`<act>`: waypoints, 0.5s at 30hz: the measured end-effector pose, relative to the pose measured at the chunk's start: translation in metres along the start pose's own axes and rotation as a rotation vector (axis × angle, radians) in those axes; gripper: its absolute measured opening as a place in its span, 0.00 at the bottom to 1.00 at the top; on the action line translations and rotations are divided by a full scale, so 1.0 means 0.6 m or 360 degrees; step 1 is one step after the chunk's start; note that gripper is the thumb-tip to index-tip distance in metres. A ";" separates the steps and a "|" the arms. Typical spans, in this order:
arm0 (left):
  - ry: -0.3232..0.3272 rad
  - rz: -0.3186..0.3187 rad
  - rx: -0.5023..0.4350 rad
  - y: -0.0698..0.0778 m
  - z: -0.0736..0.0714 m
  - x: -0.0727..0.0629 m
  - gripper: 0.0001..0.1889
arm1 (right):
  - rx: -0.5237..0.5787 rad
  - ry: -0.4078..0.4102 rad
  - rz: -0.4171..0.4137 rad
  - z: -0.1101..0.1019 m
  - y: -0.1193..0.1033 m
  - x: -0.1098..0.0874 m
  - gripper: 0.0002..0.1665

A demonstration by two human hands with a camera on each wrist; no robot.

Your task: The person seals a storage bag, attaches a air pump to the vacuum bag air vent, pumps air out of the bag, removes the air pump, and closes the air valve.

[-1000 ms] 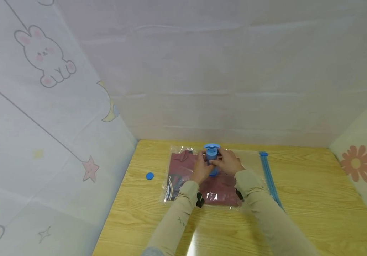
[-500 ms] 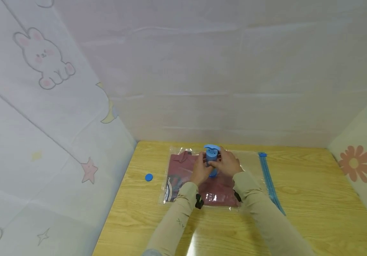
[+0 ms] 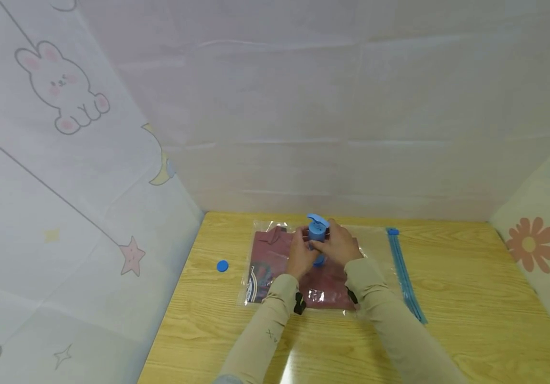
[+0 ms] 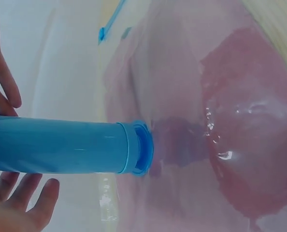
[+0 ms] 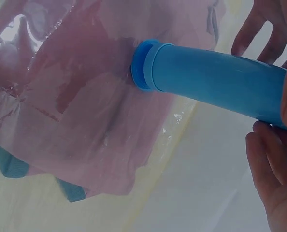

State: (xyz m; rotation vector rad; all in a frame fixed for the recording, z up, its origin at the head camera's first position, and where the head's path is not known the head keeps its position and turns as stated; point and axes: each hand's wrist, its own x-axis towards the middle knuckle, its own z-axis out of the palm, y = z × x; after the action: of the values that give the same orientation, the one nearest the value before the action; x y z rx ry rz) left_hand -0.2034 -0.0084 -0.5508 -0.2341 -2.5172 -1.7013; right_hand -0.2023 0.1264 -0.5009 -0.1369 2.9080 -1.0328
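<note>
A blue hand pump [image 3: 317, 231] stands on a clear vacuum storage bag [image 3: 375, 242] that holds a folded maroon shirt [image 3: 275, 250]. My left hand [image 3: 301, 257] holds the pump barrel from the left, while my right hand [image 3: 342, 247] grips its upper part from the right, thumb across the front. At the top, the light blue handle [image 3: 318, 220] sits slanted. The left wrist view shows the barrel [image 4: 61, 145] with its flared base over the bag's valve area. From the right wrist, the barrel [image 5: 216, 79] runs between fingertips down to the plastic.
A round blue cap [image 3: 222, 266] lies on the wooden table [image 3: 198, 314] left of the bag. Along the bag's right side runs a blue zip strip [image 3: 404, 277] with a slider at its far end. A pale wall covering [image 3: 275, 160] rises behind the table.
The pump's handle has turned and now slants down to the right. Both hands stay around the barrel, and the bag and cap keep their places.
</note>
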 end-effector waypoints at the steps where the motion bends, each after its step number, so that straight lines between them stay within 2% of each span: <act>1: 0.0011 0.0013 0.0003 -0.001 0.000 0.000 0.30 | 0.0011 -0.0002 -0.0010 0.001 0.000 0.000 0.38; 6: 0.0010 0.0033 0.0048 -0.004 -0.004 -0.005 0.26 | 0.0094 -0.0005 -0.0050 0.010 0.007 -0.003 0.39; 11: -0.0028 0.0022 0.0017 -0.012 -0.005 -0.009 0.25 | 0.0170 -0.0096 -0.0080 0.011 0.017 -0.006 0.40; 15: -0.0068 0.0089 -0.0020 -0.020 -0.005 -0.007 0.25 | 0.0271 -0.0135 -0.0142 0.002 0.021 -0.006 0.45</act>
State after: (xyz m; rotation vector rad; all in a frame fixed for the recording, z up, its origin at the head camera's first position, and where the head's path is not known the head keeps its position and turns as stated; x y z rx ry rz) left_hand -0.2013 -0.0160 -0.5612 -0.3422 -2.5053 -1.7100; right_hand -0.1995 0.1356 -0.5094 -0.2971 2.7461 -1.2500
